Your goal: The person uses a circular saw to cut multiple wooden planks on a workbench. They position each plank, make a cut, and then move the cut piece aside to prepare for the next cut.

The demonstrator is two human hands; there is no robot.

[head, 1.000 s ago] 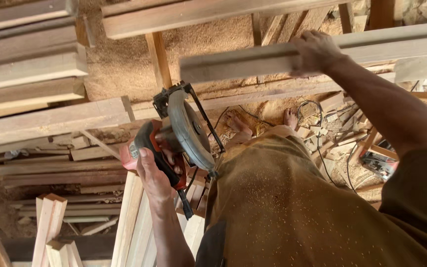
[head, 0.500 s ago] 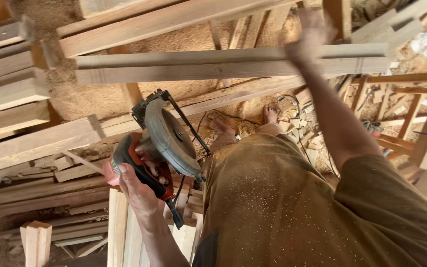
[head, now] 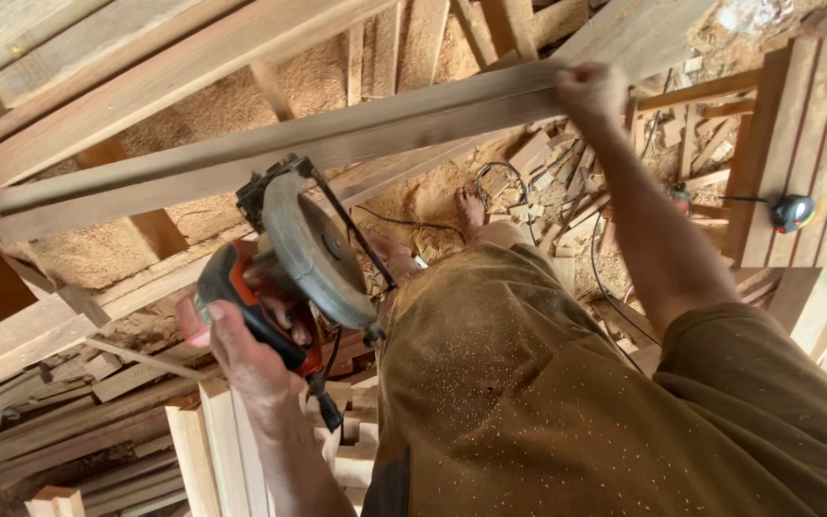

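My left hand (head: 249, 356) is shut on the red and black handle of a circular saw (head: 310, 251). The saw's grey blade guard tilts up, just below a long wooden plank (head: 289, 153). My right hand (head: 591, 94) grips that plank near its right end, arm stretched out. The plank runs slantwise from lower left to upper right, above the sawdust floor. The saw's black cord (head: 327, 397) hangs down from the handle.
Stacked planks and beams lie at the left and top (head: 98, 57). Offcuts and cables litter the sawdust floor by my bare feet (head: 471, 206). A slatted wooden panel (head: 815, 144) at right carries a tape measure (head: 793, 212). Upright boards stand at the lower left (head: 222, 450).
My right hand has swung the plank, so it now slants with its left end lower. The saw stays in my left hand, tilted a little more upward.
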